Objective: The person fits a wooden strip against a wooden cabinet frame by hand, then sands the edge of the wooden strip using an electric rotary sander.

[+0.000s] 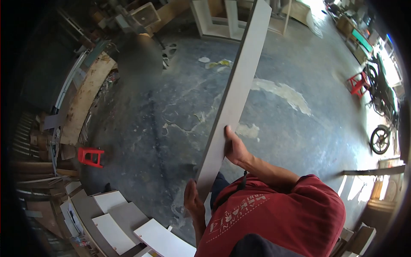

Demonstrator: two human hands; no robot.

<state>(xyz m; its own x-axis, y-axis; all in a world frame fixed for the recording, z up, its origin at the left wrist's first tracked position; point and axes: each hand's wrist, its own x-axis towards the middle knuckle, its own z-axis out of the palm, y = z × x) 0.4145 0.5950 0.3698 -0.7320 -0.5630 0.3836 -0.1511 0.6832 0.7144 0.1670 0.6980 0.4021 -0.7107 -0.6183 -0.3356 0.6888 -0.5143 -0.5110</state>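
Board [245, 73] slants up the head view, held between two hands: the right hand [235, 149] grips its edge partway along, thumb on the face, while the left hand [195, 202] is partly open against its lower end. White lettering on the red shirt [278, 218] includes what looks like "MEKA"; the smaller print is unclear. An open, compartmented frame [218, 31] stands at the top, contents unclear; white panels [112, 233] lie lower left, near a red stool [90, 157].
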